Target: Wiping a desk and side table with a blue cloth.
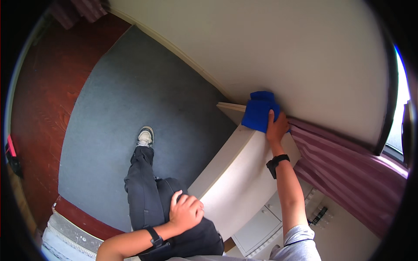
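My right hand (277,127) grips a folded blue cloth (260,114), thumb on its near face and the other fingers mostly hidden behind it. The cloth rests at the far end of a pale, smooth furniture panel (237,174), close against the wall. My left hand (186,212) lies on my bent knee in dark trousers, holding nothing, thumb apart from the other fingers. Each wrist has a black band.
A grey mat (143,82) covers part of the red-brown floor (39,100). Pinkish striped curtains (344,169) hang beside my right arm. Below the panel is a white cabinet (257,230), with a small dark object (320,215) nearby. My shoe (145,136) stands on the mat.
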Demonstrator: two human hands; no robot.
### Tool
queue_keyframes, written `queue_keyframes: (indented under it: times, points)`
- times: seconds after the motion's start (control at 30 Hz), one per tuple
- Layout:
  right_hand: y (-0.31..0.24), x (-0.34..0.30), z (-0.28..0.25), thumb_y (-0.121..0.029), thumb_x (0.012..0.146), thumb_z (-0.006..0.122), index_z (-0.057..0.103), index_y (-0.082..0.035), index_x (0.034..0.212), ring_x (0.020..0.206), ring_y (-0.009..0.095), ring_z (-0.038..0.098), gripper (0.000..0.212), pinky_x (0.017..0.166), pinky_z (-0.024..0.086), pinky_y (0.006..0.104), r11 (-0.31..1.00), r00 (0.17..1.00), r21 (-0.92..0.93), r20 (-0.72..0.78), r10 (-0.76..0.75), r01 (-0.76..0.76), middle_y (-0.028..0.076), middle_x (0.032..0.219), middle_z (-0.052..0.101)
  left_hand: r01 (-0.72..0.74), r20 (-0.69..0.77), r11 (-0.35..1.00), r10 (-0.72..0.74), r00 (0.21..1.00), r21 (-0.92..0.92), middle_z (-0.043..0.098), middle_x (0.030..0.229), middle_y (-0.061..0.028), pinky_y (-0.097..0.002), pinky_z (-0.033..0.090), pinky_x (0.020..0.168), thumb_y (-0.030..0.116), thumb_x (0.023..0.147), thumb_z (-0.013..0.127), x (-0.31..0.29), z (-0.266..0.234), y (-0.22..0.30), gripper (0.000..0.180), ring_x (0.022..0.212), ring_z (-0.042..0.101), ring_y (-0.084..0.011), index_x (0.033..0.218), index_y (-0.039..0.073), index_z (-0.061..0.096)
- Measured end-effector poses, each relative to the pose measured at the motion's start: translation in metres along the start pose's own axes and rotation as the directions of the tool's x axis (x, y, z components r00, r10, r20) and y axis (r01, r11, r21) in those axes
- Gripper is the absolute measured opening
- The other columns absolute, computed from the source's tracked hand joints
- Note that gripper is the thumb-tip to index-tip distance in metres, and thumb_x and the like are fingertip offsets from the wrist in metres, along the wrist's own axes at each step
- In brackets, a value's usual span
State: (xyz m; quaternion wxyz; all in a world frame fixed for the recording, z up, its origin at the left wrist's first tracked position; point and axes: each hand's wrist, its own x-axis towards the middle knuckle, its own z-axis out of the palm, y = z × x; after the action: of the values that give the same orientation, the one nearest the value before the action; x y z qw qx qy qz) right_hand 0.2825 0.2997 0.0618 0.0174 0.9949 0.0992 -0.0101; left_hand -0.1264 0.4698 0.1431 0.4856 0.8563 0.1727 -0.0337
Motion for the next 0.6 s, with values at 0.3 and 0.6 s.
queue_keyframes:
  times: [0.3,0.6]
  points:
    - [0.001,0.0,0.003,-0.05,0.096,0.052,0.058,-0.004,0.115,0.117,0.034,0.052,0.05,0.107,0.03,0.0513,0.995,0.994,0.091,-0.105,-0.037,0.046,0.016,0.115,0.059,0.11,-0.244,0.991,-0.088,0.966,0.081,0.061,0.078,0.0006,-0.0445,0.04,0.099,0.011,0.077,0.062,0.077,0.007,0.022,0.006,0.081,0.061,-0.0212,0.073,0.014,0.065]
    - [-0.013,-0.007,-0.023,-0.052,0.094,0.052,0.059,-0.006,0.12,0.121,0.032,0.051,0.053,0.108,0.03,0.0552,0.99,0.997,0.141,-0.072,-0.022,0.032,0.015,0.118,0.059,0.206,-0.468,0.934,-0.048,0.883,0.292,0.061,0.078,-0.0017,-0.0411,0.04,0.096,0.01,0.08,0.062,0.065,0.014,0.037,0.007,0.082,0.061,-0.0233,0.073,0.011,0.065]
